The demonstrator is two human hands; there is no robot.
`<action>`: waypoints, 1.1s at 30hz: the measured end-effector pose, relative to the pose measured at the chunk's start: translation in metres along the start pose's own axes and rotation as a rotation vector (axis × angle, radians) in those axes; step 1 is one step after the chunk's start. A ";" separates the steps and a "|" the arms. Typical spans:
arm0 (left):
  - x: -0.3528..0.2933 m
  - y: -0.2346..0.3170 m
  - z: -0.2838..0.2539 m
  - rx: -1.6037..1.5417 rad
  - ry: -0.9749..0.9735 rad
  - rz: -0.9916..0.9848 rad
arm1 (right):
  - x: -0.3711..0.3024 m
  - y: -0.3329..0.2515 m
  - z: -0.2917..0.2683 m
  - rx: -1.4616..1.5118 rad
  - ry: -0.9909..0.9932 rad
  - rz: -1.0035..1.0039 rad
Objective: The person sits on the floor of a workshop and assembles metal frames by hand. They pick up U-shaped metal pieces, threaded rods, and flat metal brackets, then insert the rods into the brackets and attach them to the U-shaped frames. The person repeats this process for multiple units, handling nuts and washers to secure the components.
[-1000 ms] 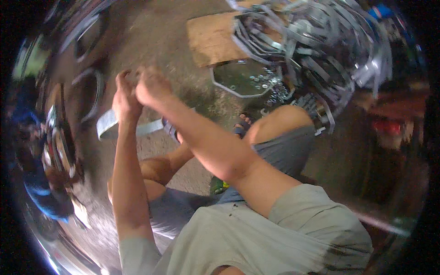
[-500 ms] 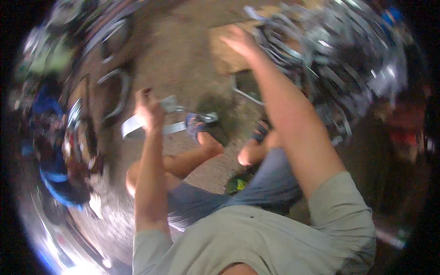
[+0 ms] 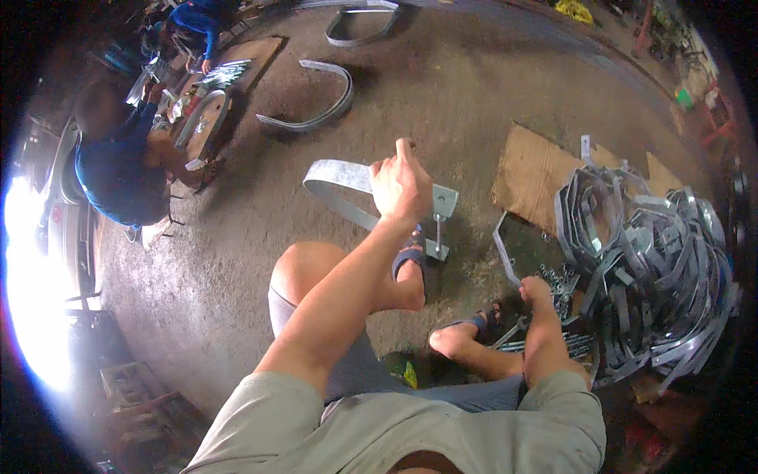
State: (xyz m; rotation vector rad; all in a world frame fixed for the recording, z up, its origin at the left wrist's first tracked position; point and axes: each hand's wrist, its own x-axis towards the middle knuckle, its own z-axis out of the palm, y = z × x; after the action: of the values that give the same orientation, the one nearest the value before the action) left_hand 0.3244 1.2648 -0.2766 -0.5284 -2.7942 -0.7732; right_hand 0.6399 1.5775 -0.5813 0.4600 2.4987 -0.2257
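Note:
My left hand (image 3: 403, 183) is closed round the upper side of a curved galvanized strap clamp (image 3: 339, 175), held over my foot. Its loop opens to the left, and a bolt (image 3: 439, 233) spans its two bent ends at the right. Low on the right, my right hand (image 3: 537, 290) has its fingers drawn together at the lower end of a bent metal strip (image 3: 502, 249). Whether the fingers grip that strip or something small is hidden. Small loose nuts (image 3: 562, 280) lie just beside this hand.
A big heap of bent metal straps (image 3: 647, 268) stands at the right, by cardboard (image 3: 533, 170). Bolts (image 3: 560, 345) lie below my right hand. Two curved straps (image 3: 343, 99) rest on the floor ahead. At the left, a person in blue (image 3: 122, 178) sits near a board with rods.
My right hand has come back from over the cardboard to beside the nuts, fingers now closed. My left hand still holds the strap clamp. The view has swung and is sharper.

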 end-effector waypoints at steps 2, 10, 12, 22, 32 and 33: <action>0.003 0.003 0.000 0.025 -0.001 -0.009 | 0.004 -0.006 -0.010 0.109 0.079 -0.019; 0.002 0.000 0.010 -0.050 0.122 -0.024 | -0.028 -0.074 -0.136 1.613 -0.097 0.156; 0.002 0.001 0.014 -0.022 0.152 -0.048 | -0.058 -0.106 -0.185 1.826 -0.002 0.128; -0.001 0.004 0.017 -0.090 0.377 -0.138 | -0.149 -0.183 -0.349 1.727 0.245 -0.399; -0.003 0.007 0.016 -0.122 0.273 -0.201 | -0.179 -0.226 -0.368 0.391 0.628 -0.289; -0.003 0.006 0.017 -0.125 0.275 -0.204 | -0.179 -0.231 -0.368 0.315 0.534 -0.272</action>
State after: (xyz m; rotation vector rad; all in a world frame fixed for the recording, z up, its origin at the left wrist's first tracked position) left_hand 0.3275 1.2774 -0.2888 -0.1413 -2.5806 -0.9838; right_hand 0.5014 1.4105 -0.1646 0.3311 3.0650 -0.6897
